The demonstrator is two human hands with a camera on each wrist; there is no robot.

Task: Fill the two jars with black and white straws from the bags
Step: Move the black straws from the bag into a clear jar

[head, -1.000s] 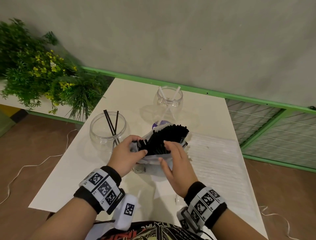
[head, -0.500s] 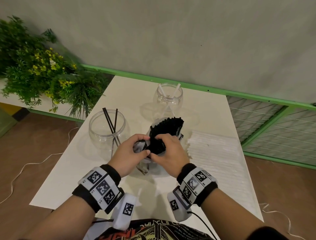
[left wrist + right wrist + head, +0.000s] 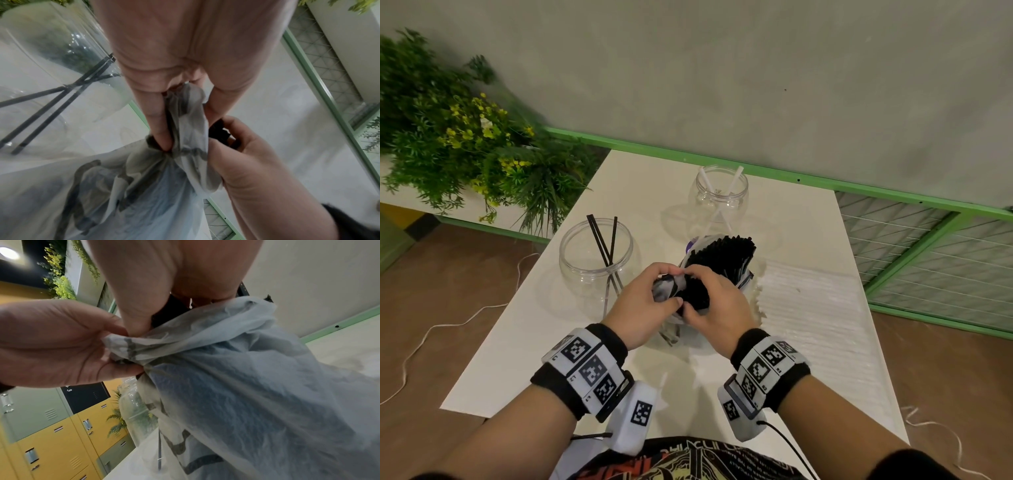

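Above the white table [image 3: 544, 329], between the two jars, the crumpled rim of the bag [image 3: 185, 123] is pinched by the left hand [image 3: 640, 308], while the black straws [image 3: 722, 253] inside are grasped by the right hand [image 3: 719, 308].

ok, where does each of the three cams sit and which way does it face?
Head: on the head, looking forward and down at the table; both forearms, left hand, right hand show.
Left wrist: along the left hand's fingers pinching the bag.
Right wrist: along the right hand at the black straws; the left hand shows too.
Shared: all three show the bag and both hands.
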